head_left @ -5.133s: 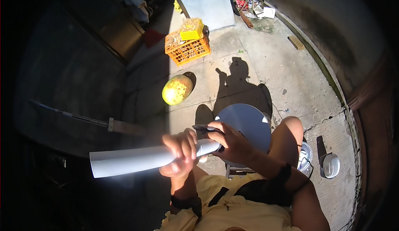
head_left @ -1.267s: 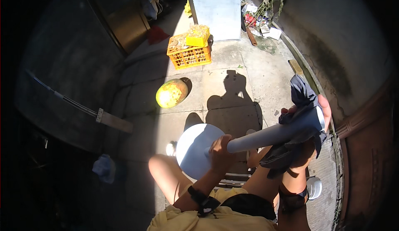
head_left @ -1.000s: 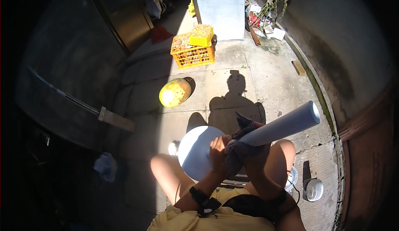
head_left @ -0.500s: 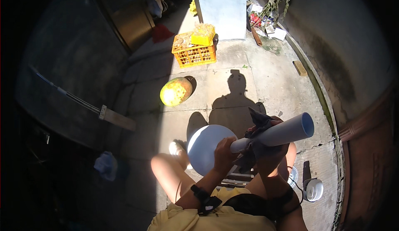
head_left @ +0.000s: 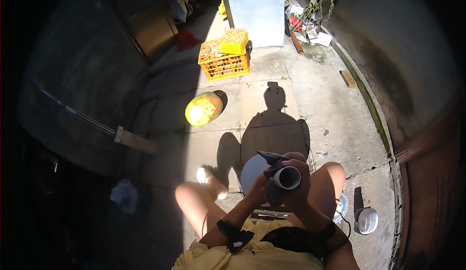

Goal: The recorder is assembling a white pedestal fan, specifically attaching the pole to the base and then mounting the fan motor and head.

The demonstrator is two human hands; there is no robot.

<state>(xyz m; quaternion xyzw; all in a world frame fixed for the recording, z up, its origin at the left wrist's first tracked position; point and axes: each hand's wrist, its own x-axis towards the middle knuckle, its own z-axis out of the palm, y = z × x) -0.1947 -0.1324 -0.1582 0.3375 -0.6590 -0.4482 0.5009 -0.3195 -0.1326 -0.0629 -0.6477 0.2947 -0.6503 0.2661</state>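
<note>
In front of my lap I hold a white tube (head_left: 288, 177) with a wide, round white base (head_left: 252, 173). The tube's hollow end points up toward me; the base is beyond it, partly hidden behind my hands. A dark grey cloth (head_left: 275, 194) is wrapped around the tube near its hollow end. My right hand (head_left: 302, 172) is closed over the cloth and the tube. Lower on the tube, my left hand (head_left: 262, 185) is closed around it beside the cloth, its fingers partly hidden.
A white fan-like grille (head_left: 341, 208) and a round white ribbed part (head_left: 367, 221) lie by my right leg. A large yellow-green melon-like fruit (head_left: 204, 109) rests ahead. Farther off stands an orange crate (head_left: 224, 67) with a small yellow basket (head_left: 234, 42) on it. A wall runs along the right.
The tube has swung from pointing right to pointing up at me, and its base has turned away. My right hand and the cloth have moved left, close to my left hand.
</note>
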